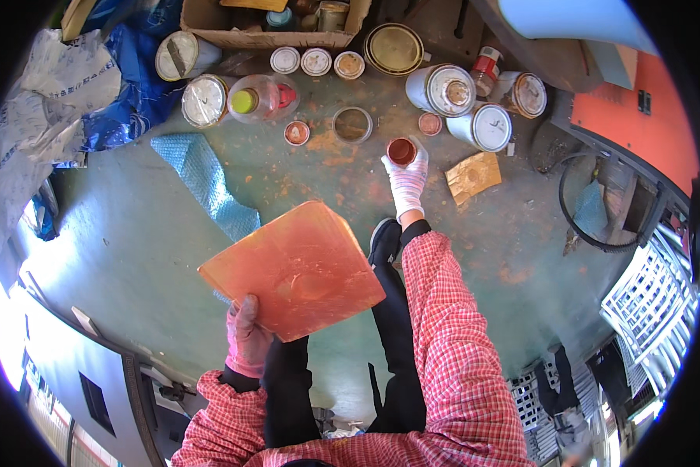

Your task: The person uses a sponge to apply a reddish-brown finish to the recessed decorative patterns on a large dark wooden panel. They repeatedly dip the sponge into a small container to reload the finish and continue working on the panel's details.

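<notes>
My left hand (248, 336), in a pinkish glove, grips the near left edge of a squarish orange-red board (319, 257). The board is tilted above my legs, and a faint round mark shows on its face. Farther off and to the right, my right hand (409, 180), in a white striped glove, is closed around a small round cup (401, 151) with reddish-brown stuff inside. Left of that cup, an open round tin (352, 124) stands on the floor. A small lid with red stains (296, 133) lies farther left.
Several paint cans (451, 90) stand at the far right, near a piece of brown cardboard (473, 177). A plastic jug (263, 100) and a cardboard box (272, 37) are at the back. Bubble wrap (206, 183) lies at left. A person's legs (556, 381) show at lower right.
</notes>
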`<state>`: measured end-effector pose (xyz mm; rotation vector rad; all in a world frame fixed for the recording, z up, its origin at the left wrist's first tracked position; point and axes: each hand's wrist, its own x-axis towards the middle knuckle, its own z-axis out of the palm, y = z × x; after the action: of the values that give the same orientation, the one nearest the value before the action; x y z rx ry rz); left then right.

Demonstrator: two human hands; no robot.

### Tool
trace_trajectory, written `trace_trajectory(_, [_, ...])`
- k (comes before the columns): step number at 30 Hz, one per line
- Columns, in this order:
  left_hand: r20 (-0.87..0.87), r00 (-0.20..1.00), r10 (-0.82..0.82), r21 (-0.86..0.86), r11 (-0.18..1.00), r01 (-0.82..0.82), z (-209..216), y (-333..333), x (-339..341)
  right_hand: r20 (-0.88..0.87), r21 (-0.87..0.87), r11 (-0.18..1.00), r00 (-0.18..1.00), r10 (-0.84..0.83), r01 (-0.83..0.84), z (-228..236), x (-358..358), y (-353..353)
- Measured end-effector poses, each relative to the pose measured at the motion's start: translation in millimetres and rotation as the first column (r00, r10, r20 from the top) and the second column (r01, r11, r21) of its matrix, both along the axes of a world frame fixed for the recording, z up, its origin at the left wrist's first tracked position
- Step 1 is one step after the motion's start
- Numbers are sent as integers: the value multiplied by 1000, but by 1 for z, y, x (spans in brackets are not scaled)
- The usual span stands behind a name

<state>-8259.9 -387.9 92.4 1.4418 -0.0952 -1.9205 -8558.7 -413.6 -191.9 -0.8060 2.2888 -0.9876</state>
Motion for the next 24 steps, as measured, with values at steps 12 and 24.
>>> trace_trajectory(12, [57,997,-58,11,998,57,-32,-11,-39,73,160,987,997,18,-29,-27,-19,21])
trace_trajectory(24, [31,994,-109,12,994,109,-23,-30,-81,994,-49,995,97,41,86,192,-20,97])
